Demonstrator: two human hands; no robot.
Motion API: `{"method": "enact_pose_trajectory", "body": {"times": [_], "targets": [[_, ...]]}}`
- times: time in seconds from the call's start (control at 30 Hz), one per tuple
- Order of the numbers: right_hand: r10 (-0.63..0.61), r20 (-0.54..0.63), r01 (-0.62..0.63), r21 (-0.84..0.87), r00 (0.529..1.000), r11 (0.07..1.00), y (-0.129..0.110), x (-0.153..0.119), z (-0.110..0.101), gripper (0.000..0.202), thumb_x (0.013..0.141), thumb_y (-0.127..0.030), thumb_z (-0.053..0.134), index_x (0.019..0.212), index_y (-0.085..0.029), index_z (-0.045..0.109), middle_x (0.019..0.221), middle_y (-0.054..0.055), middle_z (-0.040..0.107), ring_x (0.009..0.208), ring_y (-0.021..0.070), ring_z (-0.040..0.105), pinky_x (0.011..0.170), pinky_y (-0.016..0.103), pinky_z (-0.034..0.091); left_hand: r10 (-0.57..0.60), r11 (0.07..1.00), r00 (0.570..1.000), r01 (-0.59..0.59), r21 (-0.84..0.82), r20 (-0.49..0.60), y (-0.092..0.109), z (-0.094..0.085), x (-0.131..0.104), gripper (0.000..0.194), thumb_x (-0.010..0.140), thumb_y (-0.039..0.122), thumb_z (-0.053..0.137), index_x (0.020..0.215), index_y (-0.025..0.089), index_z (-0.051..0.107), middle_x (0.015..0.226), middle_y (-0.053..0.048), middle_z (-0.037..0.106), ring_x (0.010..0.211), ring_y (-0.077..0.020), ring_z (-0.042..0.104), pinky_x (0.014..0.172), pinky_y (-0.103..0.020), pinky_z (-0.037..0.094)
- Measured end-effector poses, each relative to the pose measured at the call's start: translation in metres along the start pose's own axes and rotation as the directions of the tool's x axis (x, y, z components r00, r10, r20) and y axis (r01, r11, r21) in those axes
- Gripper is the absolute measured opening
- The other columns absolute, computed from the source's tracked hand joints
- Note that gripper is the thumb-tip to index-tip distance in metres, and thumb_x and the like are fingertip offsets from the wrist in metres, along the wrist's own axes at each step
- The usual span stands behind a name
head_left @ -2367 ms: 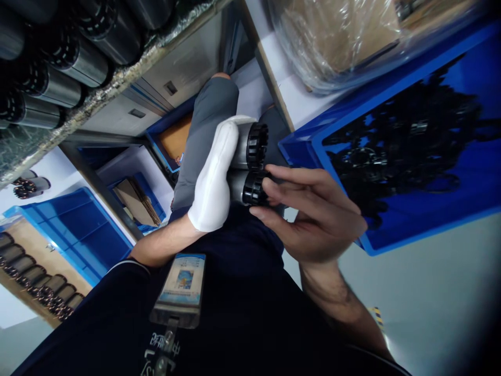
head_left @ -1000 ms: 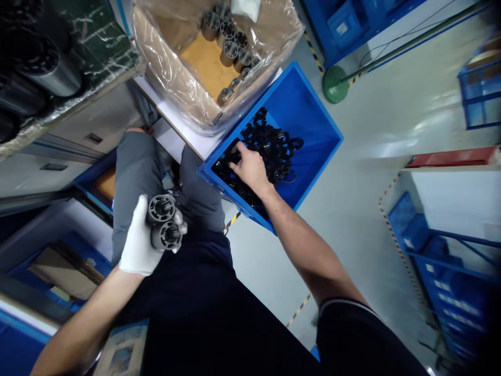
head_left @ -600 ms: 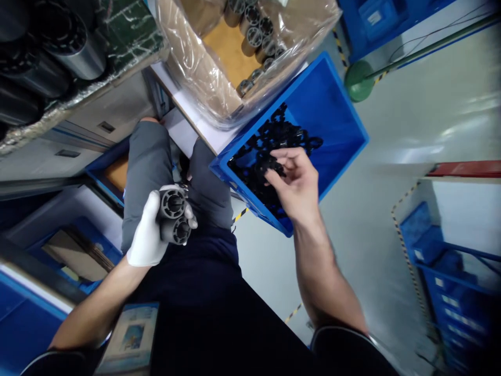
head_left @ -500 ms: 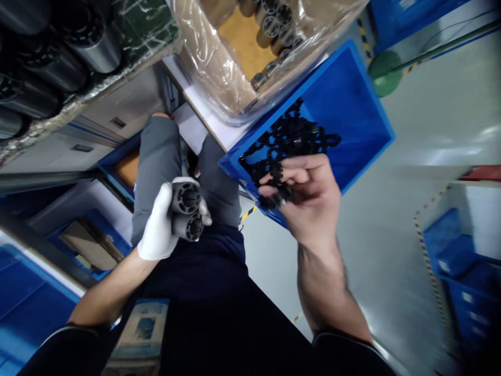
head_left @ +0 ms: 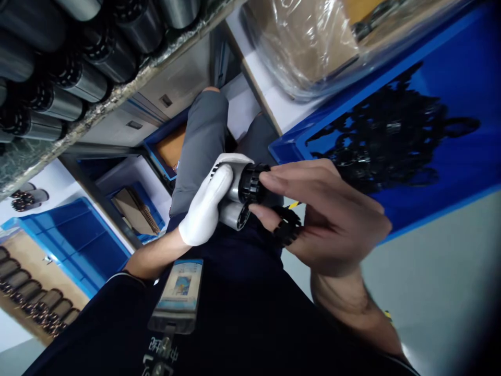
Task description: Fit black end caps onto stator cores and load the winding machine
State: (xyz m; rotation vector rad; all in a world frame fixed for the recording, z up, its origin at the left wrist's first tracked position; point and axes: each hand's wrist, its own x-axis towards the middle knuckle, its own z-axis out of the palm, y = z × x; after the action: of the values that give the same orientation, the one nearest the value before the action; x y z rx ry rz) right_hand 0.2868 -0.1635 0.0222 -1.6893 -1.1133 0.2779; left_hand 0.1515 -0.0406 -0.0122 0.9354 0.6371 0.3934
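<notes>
My left hand, in a white glove, is closed around two grey metal cylinders lying side by side. A black notched plastic ring sits at the right end of the upper metal cylinder. The lower metal cylinder shows its slotted open end. My bare right hand pinches the ring at the upper cylinder's end between thumb and fingers. A second black plastic ring hangs at the base of that thumb. How deep the upper ring sits in the cylinder I cannot tell.
A blue bin with a heap of black rings stands at the right, beside a plastic-lined carton. Several cylinders with black ends stand on the bench at upper left. A blue crate lies lower left.
My right hand has come from over the blue bin to the cylinders, bringing black rings. My left hand has turned the cylinders towards it. The view has shifted.
</notes>
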Motion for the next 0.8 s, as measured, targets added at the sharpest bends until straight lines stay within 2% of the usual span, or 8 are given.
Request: {"method": "enact_pose_trajectory", "body": {"times": [0.17, 0.37, 0.43, 0.47, 0.53, 0.6, 0.7, 0.8], "targets": [[0.034, -0.03, -0.032, 0.061, 0.999, 0.998, 0.008, -0.002, 0.0, 0.051, 0.088, -0.019, 0.1, 0.134, -0.037, 0.087, 0.143, 0.004, 0.08, 0.114, 0.0323, 0.08, 0.096, 0.054, 0.068, -0.006, 0.995, 1.0, 0.004, 0.096, 0.02, 0.002, -0.004, 0.002, 0.041, 0.116, 0.062, 0.062, 0.123, 0.026, 0.08, 0.13, -0.007, 0.075, 0.125, -0.028, 0.071, 0.117, -0.041, 0.056], [-0.031, 0.028, 0.031, 0.001, 0.999, 1.0, 0.006, 0.0, 0.003, 0.045, 0.091, -0.021, 0.1, 0.13, -0.038, 0.086, 0.135, 0.003, 0.083, 0.089, 0.0238, 0.079, 0.082, 0.047, 0.068, -0.077, 0.997, 0.994, 0.075, 0.032, 0.08, 0.009, -0.002, 0.004, 0.045, 0.107, 0.068, 0.075, 0.119, 0.025, 0.077, 0.125, -0.008, 0.077, 0.127, -0.0295, 0.073, 0.113, -0.04, 0.06], [-0.029, 0.041, 0.03, -0.038, 0.999, 0.999, 0.004, 0.001, 0.002, 0.039, 0.095, -0.023, 0.095, 0.13, -0.038, 0.086, 0.141, 0.004, 0.08, 0.102, 0.0282, 0.08, 0.09, 0.051, 0.069, -0.104, 0.994, 0.992, 0.105, -0.022, 0.067, 0.006, -0.004, 0.006, 0.045, 0.105, 0.067, 0.077, 0.122, 0.025, 0.076, 0.127, -0.009, 0.077, 0.127, -0.0306, 0.074, 0.109, -0.04, 0.064], [-0.011, 0.053, 0.015, -0.074, 0.999, 0.997, 0.002, 0.002, 0.0, 0.036, 0.099, -0.025, 0.091, 0.132, -0.038, 0.086, 0.144, 0.005, 0.078, 0.11, 0.0309, 0.08, 0.094, 0.052, 0.069, -0.112, 0.992, 0.992, 0.115, -0.054, 0.057, 0.004, -0.005, 0.008, 0.047, 0.103, 0.067, 0.078, 0.124, 0.025, 0.075, 0.127, -0.009, 0.077, 0.122, -0.0307, 0.076, 0.101, -0.039, 0.067], [0.065, 0.083, -0.051, -0.156, 0.994, 0.986, 0.0, 0.003, -0.007, 0.032, 0.107, -0.027, 0.081, 0.136, -0.039, 0.085, 0.137, 0.005, 0.078, 0.116, 0.0325, 0.079, 0.097, 0.052, 0.069, -0.138, 0.981, 0.988, 0.146, -0.125, 0.065, 0.001, -0.007, 0.012, 0.054, 0.099, 0.066, 0.082, 0.133, 0.026, 0.07, 0.123, -0.009, 0.077, 0.105, -0.0295, 0.08, 0.078, -0.037, 0.068], [0.157, 0.114, -0.131, -0.208, 0.981, 0.969, 0.0, 0.005, -0.014, 0.029, 0.11, -0.024, 0.076, 0.133, -0.04, 0.084, 0.118, 0.002, 0.082, 0.102, 0.0274, 0.081, 0.091, 0.045, 0.07, -0.144, 0.972, 0.986, 0.158, -0.176, 0.088, 0.0, -0.007, 0.016, 0.066, 0.091, 0.066, 0.091, 0.136, 0.027, 0.063, 0.115, -0.008, 0.078, 0.088, -0.027, 0.081, 0.066, -0.035, 0.063], [0.22, 0.162, -0.197, -0.146, 0.962, 0.97, 0.003, 0.003, -0.02, 0.026, 0.105, -0.02, 0.081, 0.125, -0.037, 0.084, 0.102, -0.003, 0.083, 0.085, 0.0196, 0.08, 0.076, 0.033, 0.069, -0.13, 0.964, 0.989, 0.143, -0.224, 0.072, 0.0, -0.007, 0.02, 0.069, 0.082, 0.055, 0.1, 0.129, 0.03, 0.057, 0.102, -0.002, 0.079, 0.074, -0.022, 0.076, 0.068, -0.033, 0.061], [0.292, 0.174, -0.295, -0.011, 0.94, 0.955, 0.006, -0.003, -0.017, 0.033, 0.097, -0.019, 0.089, 0.125, -0.033, 0.079, 0.106, -0.004, 0.084, 0.09, 0.019, 0.085, 0.072, 0.028, 0.069, -0.144, 0.956, 0.989, 0.15, -0.251, 0.046, 0.0, -0.009, 0.02, 0.057, 0.087, 0.046, 0.093, 0.128, 0.03, 0.057, 0.101, 0.0, 0.079, 0.072, -0.0203, 0.076, 0.067, -0.03, 0.06]]}}
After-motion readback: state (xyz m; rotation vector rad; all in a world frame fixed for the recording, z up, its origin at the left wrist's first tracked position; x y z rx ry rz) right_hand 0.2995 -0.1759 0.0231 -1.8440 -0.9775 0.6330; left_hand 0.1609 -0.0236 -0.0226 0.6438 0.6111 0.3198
